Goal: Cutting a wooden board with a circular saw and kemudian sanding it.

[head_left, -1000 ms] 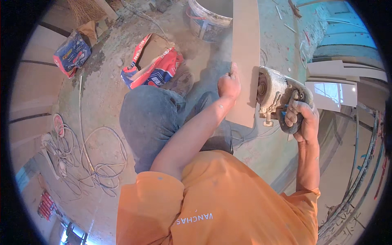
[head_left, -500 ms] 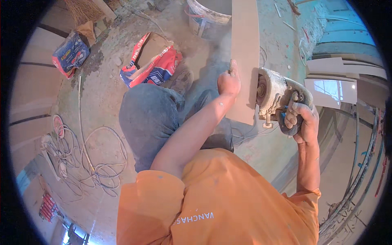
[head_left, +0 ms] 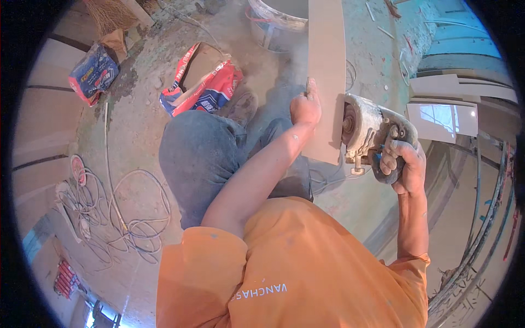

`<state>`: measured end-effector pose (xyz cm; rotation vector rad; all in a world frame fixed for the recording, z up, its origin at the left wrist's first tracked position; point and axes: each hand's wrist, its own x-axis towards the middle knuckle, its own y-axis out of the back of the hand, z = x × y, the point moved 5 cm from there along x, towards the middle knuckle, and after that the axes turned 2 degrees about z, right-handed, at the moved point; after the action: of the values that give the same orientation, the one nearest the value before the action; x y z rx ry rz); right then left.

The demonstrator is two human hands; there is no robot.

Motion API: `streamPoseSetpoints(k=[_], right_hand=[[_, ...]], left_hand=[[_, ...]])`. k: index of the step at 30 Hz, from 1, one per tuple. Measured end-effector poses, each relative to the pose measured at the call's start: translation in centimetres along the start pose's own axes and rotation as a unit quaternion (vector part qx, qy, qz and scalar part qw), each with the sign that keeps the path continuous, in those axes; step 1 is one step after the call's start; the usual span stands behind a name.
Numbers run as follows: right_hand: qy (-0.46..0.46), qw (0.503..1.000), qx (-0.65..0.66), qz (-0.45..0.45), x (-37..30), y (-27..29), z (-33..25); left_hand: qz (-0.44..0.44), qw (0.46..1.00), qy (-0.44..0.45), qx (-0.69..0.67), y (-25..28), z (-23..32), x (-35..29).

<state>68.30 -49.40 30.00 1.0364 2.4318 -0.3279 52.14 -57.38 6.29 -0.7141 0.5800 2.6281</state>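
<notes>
My left hand [head_left: 306,109] grips the left edge of a long beige tile strip [head_left: 327,71], with one digit extended along it and the other fingers curled. The strip runs away from me past the top of the view. In my right hand [head_left: 406,164] is a handheld tile cutter [head_left: 365,128], dusty and worn, my fingers wrapped around its dark rear handle. The cutter's round guard sits against the strip's right edge, near its close end. The guard hides the blade, and the contact with the strip cannot be made out.
Beyond the strip stands a white bucket [head_left: 279,22] amid hazy dust. A torn red and blue bag [head_left: 205,82] lies ahead of my knee, another bag [head_left: 94,74] farther left. Coiled cable [head_left: 134,218] spreads on the left floor. Pale tile pieces [head_left: 443,117] lie at right.
</notes>
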Motion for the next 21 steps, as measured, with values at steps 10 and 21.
streamPoseSetpoints(k=[10, 21], right_hand=[[0.0, 1.0, 0.001, -0.002, -0.5, -0.2, 0.2], [-0.012, 1.0, 0.007, -0.002, -1.1, 0.2, 0.9]], left_hand=[[-0.032, 0.999, 0.035, -0.016, 0.6, 0.7, -0.4], [-0.055, 0.996, 0.06, -0.038, 0.6, 0.5, -0.5]])
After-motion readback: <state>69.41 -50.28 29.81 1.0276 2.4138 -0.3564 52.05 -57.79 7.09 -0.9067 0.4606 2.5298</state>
